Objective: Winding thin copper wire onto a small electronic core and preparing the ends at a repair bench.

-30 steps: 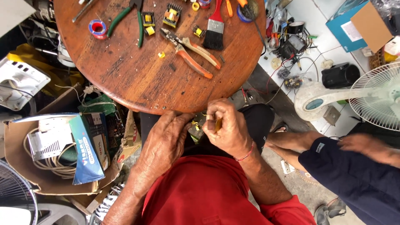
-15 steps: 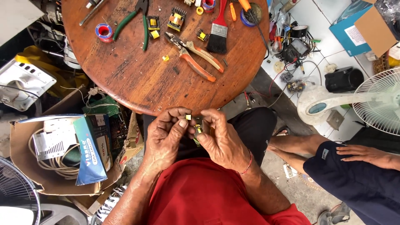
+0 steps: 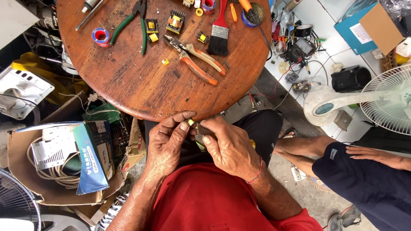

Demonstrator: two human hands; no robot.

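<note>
My left hand [image 3: 167, 143] and my right hand [image 3: 229, 145] meet just below the near edge of a round wooden table [image 3: 141, 85]. Between their fingertips they pinch a small yellow electronic part [image 3: 191, 122], mostly hidden by the fingers. My right hand also holds a slim green-and-yellow tool [image 3: 200, 143] under its thumb; what kind of tool is unclear. A red thread bracelet circles my right wrist. On the table lie orange-handled pliers [image 3: 198, 60], green-handled pliers [image 3: 137, 19], a red-handled brush [image 3: 219, 34] and several small yellow transformers [image 3: 175, 21].
A cardboard box [image 3: 25, 171] with a cable coil and a blue carton sits at my left. A white standing fan [image 3: 385, 100] and another person's legs and hand [image 3: 376, 156] are at the right. Wires, a meter and small parts litter the tiled floor beyond the table.
My hands rose slightly toward the table edge and closed together on the small part. The other person's hand slid right along their lap.
</note>
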